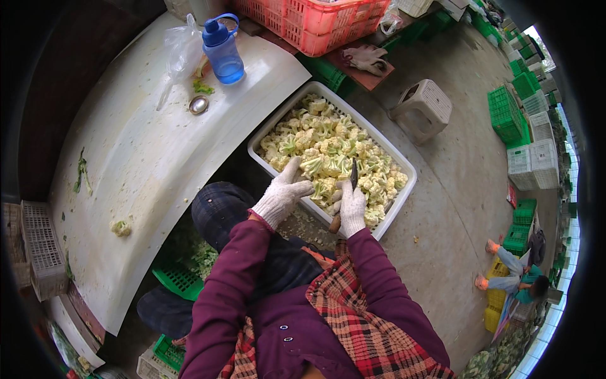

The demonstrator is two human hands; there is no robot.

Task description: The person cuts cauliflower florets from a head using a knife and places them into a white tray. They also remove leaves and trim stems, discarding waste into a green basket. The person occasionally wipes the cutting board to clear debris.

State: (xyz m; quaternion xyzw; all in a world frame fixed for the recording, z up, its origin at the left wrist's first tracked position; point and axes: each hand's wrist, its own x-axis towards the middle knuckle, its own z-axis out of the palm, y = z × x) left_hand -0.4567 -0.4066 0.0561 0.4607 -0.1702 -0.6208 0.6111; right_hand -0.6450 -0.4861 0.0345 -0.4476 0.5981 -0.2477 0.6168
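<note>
A white plastic crate (410, 188) full of cut cauliflower florets (326, 137) stands before me. My left hand (282, 195), in a white knitted glove, is over the crate's near left rim. Its thumb and fingers are apart, and I see nothing held between them. My right hand (351, 208), gloved the same way, grips a knife (354, 174) above the near part of the florets. The dark blade points away from me, and the wooden handle end shows below the fist. Whether the left fingertips touch the florets I cannot tell.
On the pale table (137, 156) at left are a blue bottle (227, 59), a plastic bag (183, 52), a round lid (198, 104) and a floret (121, 228). A red crate (326, 23) is at the back. A stool (423, 109) stands right; a person (516, 282) sits farther off.
</note>
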